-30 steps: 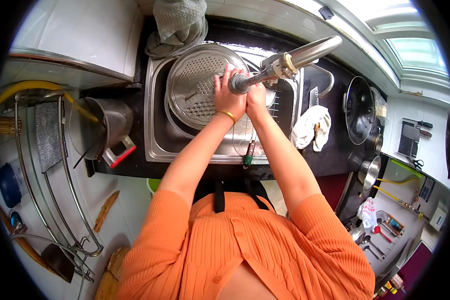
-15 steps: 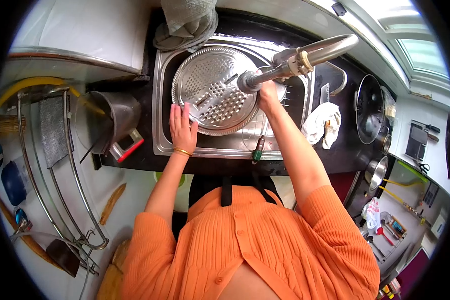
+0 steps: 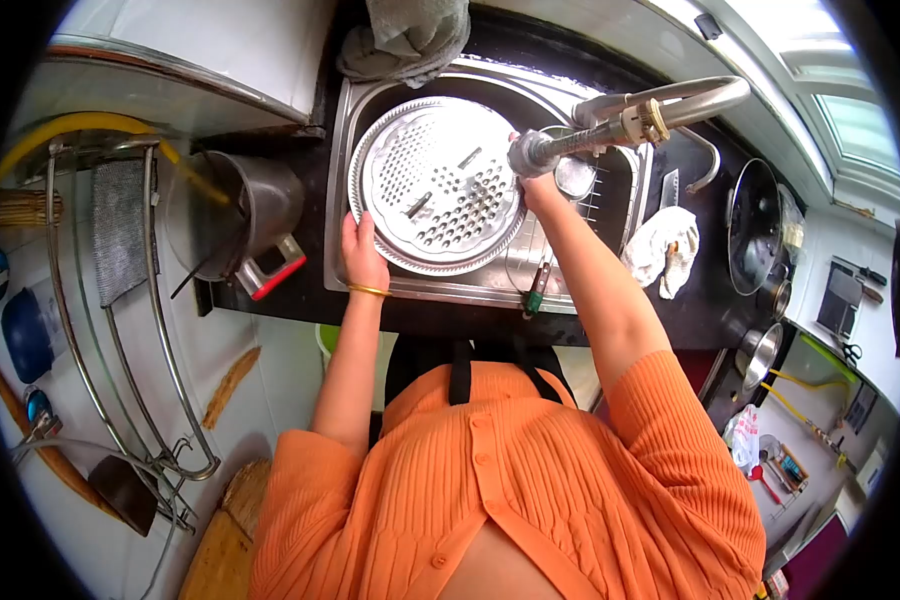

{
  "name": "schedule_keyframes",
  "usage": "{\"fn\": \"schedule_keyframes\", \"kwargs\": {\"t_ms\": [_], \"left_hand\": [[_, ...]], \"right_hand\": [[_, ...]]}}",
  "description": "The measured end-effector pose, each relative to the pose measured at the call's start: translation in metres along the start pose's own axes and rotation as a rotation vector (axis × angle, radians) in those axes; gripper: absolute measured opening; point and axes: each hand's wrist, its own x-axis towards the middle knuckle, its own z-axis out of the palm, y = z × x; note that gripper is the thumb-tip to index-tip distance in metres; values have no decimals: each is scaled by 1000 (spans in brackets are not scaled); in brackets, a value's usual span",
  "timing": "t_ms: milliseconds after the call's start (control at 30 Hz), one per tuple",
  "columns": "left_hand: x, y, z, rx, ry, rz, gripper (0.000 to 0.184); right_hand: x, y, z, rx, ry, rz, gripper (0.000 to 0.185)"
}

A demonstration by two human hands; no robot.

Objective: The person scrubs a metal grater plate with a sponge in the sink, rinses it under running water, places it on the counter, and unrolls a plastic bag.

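Observation:
A round metal grater plate [image 3: 440, 185] with a fluted rim, rough holes and two slots is held over the sink [image 3: 355, 272]. My left hand [image 3: 363, 250] grips its lower left rim, fingers going behind the edge. At the right rim is my right hand [image 3: 539, 190], closed on the edge, its fingers partly hidden by the faucet head. The faucet [image 3: 590, 140] reaches over the plate's right side; no stream of water can be made out. Right of the plate, a small round metal lid or bowl [image 3: 575, 177] sits near the wire rack [image 3: 592, 205].
A green-handled tool [image 3: 537, 290] lies at the sink's front edge. A white cloth [image 3: 662, 245] and a knife blade [image 3: 669, 188] are to the right, beyond them a glass lid [image 3: 753, 227]. To the left stands a large metal pot [image 3: 260, 205]; a grey towel [image 3: 410, 45] hangs behind.
My left hand has gone from lying flat on the plate's face to gripping its rim. The plate has tilted and looks brighter. The whole view has shifted slightly.

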Motion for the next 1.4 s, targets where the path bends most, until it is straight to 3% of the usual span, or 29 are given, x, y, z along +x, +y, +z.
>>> {"fn": "schedule_keyframes", "kwargs": {"t_ms": [100,133,233,267,367,633,733,833,1033,1100,1400], "left_hand": [[-2,3,-1,-35,3,-12,30],[-2,4,-2,-43,-22,-4,29],[-9,10,0,-43,-40,-16,31],[-10,12,0,-39,-40,-15,31],[-13,14,1,-53,-46,-5,34],[-11,12,-4,56,-22,72,34],[-10,9,-11,173,-35,118,33],[-6,6,-18,259,-89,162,30],[-7,12,-8,77,-74,154,25],[-8,12,-5,44,-68,153,25],[-10,8,4,-25,5,160,23]], "right_hand": [[-7,-14,15,-101,137,34,32],[-3,-6,14,-160,105,-100,38],[8,4,14,-367,150,-113,43],[12,6,16,-429,138,-249,45],[25,17,16,-638,130,-296,40],[17,40,5,-465,149,-354,33],[2,21,12,-289,252,-81,38],[-13,1,19,-284,257,-50,41],[-9,9,10,-214,255,-78,40],[-6,14,7,9,213,-110,42],[-10,6,6,-98,274,-73,38]]}}
